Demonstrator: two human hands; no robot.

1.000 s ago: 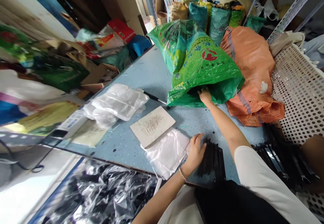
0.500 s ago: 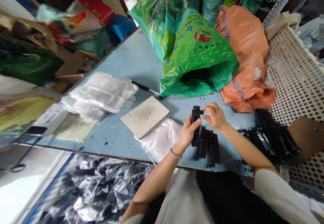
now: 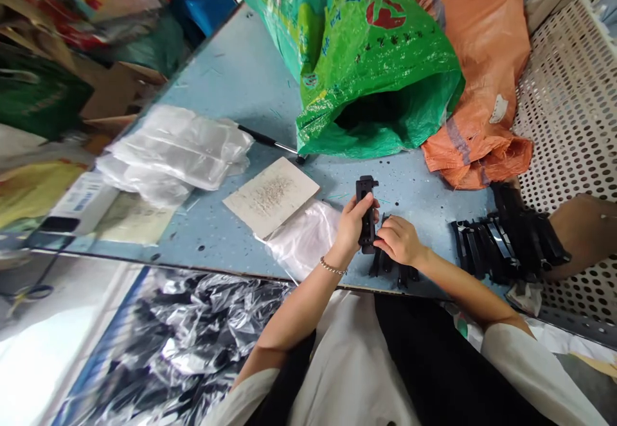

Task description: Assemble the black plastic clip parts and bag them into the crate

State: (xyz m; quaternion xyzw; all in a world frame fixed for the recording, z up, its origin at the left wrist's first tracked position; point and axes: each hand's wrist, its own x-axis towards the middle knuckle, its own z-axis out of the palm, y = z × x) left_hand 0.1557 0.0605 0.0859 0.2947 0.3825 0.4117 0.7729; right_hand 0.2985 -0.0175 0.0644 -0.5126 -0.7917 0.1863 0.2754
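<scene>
The left hand [image 3: 353, 225] was closed around a black plastic part [image 3: 367, 188], keeping it upright with its top end free. The right hand [image 3: 398, 241] was curled against it, but a firm pinch I could not tell. Below lay more black parts [image 3: 403, 276]; farther, a green woven sack [image 3: 380, 47] stood open.

Left hand [image 3: 354, 225] curled in a closed grip, fingers wrapped round, thumb up along the top. Right hand [image 3: 398, 241] just beside it, palm down, fingers half curled and reaching across toward the left palm. Bare left forearm [image 3: 299, 310] and right forearm [image 3: 463, 288] angling inward from either side, wrists slightly bent.
</scene>
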